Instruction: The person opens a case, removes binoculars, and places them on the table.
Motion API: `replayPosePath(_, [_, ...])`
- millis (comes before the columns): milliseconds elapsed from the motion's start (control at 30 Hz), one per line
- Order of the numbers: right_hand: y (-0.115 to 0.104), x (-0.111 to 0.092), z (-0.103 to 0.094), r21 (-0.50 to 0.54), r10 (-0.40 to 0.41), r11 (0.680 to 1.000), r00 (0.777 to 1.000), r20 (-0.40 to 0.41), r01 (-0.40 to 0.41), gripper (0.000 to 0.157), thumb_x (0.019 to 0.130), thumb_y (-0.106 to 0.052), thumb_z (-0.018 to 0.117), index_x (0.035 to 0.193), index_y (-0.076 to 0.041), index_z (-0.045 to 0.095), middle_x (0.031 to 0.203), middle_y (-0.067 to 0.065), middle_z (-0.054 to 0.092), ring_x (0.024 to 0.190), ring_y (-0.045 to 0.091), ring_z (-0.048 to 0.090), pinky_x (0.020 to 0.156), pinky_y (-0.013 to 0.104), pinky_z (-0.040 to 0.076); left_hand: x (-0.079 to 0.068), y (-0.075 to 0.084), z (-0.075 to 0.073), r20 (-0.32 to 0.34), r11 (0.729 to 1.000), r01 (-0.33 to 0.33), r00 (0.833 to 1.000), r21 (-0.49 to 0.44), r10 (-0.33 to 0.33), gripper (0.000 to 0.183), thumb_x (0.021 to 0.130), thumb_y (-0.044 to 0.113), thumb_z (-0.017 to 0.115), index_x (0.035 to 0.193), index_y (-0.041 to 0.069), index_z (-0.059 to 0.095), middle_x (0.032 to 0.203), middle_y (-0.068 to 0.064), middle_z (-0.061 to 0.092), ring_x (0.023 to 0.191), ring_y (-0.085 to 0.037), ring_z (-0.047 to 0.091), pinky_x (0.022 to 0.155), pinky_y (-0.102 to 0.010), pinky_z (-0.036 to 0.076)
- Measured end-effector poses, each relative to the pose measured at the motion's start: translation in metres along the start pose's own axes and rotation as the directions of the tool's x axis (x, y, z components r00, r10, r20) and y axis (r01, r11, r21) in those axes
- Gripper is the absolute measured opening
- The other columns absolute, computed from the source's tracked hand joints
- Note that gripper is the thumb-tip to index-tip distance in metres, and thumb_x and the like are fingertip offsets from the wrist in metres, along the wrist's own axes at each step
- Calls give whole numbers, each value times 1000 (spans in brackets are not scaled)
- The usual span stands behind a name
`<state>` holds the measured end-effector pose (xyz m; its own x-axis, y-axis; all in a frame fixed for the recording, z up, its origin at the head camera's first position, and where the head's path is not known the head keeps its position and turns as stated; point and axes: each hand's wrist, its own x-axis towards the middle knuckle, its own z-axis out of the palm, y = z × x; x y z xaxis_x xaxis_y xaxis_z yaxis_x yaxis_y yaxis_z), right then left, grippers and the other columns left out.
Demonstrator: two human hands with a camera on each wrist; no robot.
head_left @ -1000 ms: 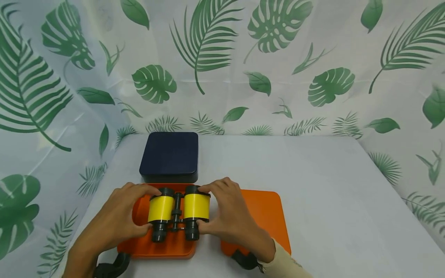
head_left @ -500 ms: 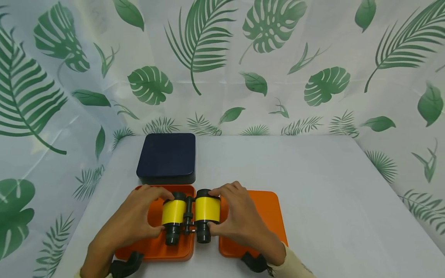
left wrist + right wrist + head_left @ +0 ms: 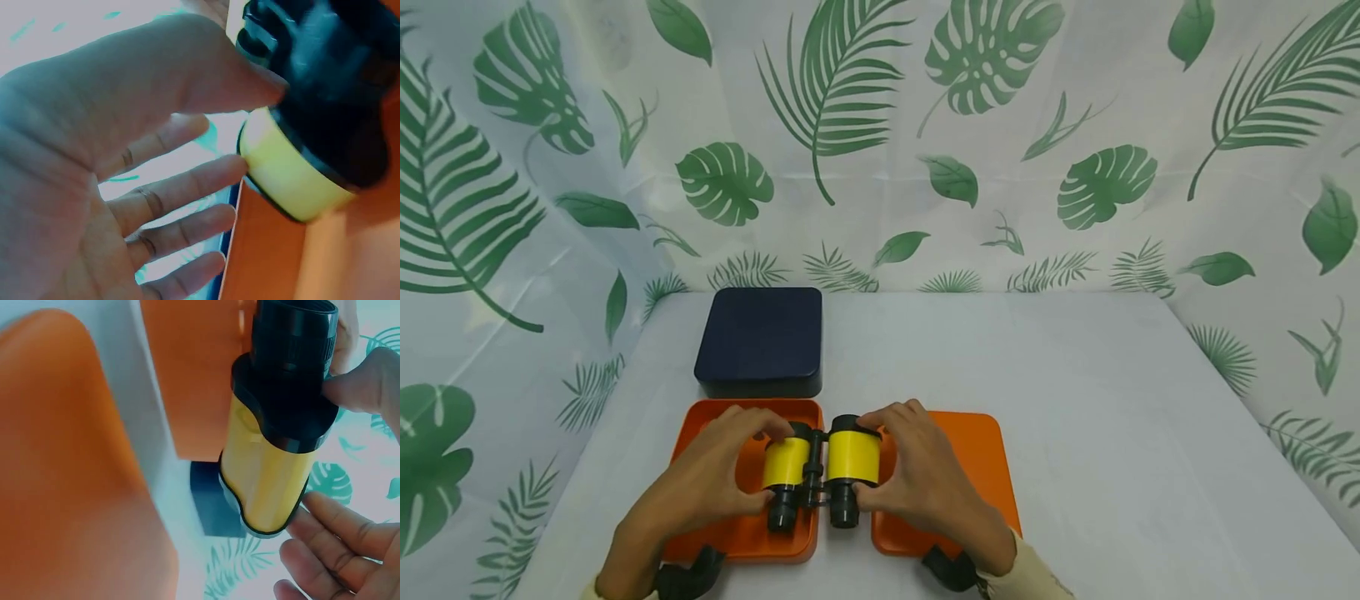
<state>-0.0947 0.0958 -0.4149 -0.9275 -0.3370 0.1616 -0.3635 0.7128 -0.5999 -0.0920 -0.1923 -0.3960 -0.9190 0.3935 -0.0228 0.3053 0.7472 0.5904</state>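
Note:
Yellow and black binoculars (image 3: 853,457) are held between both hands, their wide ends pointing away and eyepieces toward the person. My left hand (image 3: 711,471) pinches the left barrel, thumb near the eyepiece end and index finger at the wide end. On the right barrel, my right hand (image 3: 921,471) has the same thumb-and-finger grip. In the left wrist view the other left fingers extend past the yellow barrel (image 3: 287,165). The binoculars overlap the right edge of an open orange case (image 3: 745,546) in the head view. The right wrist view shows the right barrel (image 3: 269,469) above the table.
A flat orange lid (image 3: 973,454) lies right of the case, partly behind the right hand. Behind the case stands a dark blue box (image 3: 760,342). White table surface (image 3: 1075,400) extends to the right, with leaf-printed cloth (image 3: 865,192) around it.
Both hands have carried the binoculars rightward, from over the orange case to across its right edge. The barrels are slightly closer together. The head view has shifted a little.

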Motion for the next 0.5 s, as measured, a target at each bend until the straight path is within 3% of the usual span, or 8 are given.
replayPosePath(167, [7,-1,3,31,38,999,999,-3,-38,64,69,-34,94,127,-21,69,119,-10,69,109,15,56,90,34,56,-4,-9,3,-10,1000,16,1000,6,-16,68,71,14,96,128,30,63,126,14,64,120,-20,56,100,-47,54])
replayPosePath(500, [15,-1,10,62,28,998,1000,-11,-27,63,68,-32,95,125,-22,68,118,-11,70,108,15,58,93,36,56,-4,-24,7,-42,998,45,998,-47,-47,71,72,18,98,130,32,61,131,9,61,122,-22,55,102,-52,55])
